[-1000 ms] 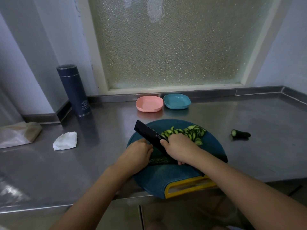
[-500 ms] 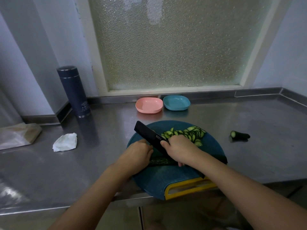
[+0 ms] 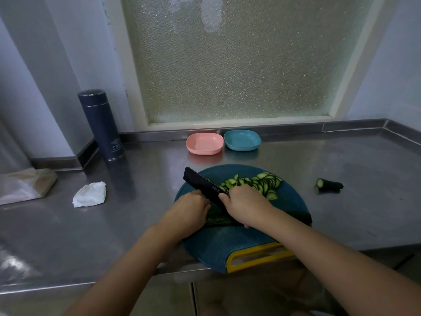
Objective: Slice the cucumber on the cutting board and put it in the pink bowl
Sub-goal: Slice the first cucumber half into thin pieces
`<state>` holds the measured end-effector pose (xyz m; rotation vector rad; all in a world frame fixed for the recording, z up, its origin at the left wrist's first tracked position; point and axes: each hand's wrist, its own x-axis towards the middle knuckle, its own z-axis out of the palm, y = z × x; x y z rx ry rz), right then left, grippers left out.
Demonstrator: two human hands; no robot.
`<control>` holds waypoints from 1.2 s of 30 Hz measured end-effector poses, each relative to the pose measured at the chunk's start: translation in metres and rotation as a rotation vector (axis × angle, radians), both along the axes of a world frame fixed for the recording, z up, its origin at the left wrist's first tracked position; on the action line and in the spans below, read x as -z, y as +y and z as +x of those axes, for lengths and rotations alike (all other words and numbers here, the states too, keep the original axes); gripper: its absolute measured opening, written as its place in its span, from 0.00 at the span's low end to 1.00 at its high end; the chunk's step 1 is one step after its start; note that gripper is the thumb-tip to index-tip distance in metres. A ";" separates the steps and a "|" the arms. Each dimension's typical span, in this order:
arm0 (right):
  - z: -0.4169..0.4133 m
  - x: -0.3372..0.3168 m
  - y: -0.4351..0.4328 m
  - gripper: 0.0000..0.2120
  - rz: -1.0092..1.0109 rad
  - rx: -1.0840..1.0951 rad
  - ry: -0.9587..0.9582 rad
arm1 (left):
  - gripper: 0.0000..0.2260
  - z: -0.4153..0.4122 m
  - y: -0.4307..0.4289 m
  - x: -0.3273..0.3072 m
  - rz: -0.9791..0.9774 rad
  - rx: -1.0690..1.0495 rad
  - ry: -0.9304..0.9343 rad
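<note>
A round blue cutting board [image 3: 241, 245] with a yellow handle lies at the counter's front edge. On it my left hand [image 3: 188, 209] holds down the dark green cucumber [image 3: 218, 220], whose uncut part shows between my hands. My right hand [image 3: 245, 205] grips the handle of a black knife [image 3: 201, 184]; the blade points up and left, over the cucumber. A row of cucumber slices [image 3: 257, 182] lies on the far right part of the board. The empty pink bowl [image 3: 204, 144] sits behind the board, by the window ledge.
A blue bowl [image 3: 242, 140] stands right of the pink one. A cut cucumber end [image 3: 329, 185] lies on the steel counter to the right. A dark flask [image 3: 102, 125], a crumpled white tissue [image 3: 90, 194] and a plastic bag [image 3: 25, 184] are on the left.
Both hands and the knife stay at the same place on the cucumber; only the camera view has shifted slightly.
</note>
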<state>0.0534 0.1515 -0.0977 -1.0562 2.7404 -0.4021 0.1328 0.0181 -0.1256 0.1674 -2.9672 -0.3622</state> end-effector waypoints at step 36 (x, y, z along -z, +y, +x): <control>-0.039 -0.063 0.041 0.10 0.096 0.028 0.233 | 0.11 -0.007 0.010 -0.007 0.152 -0.051 0.202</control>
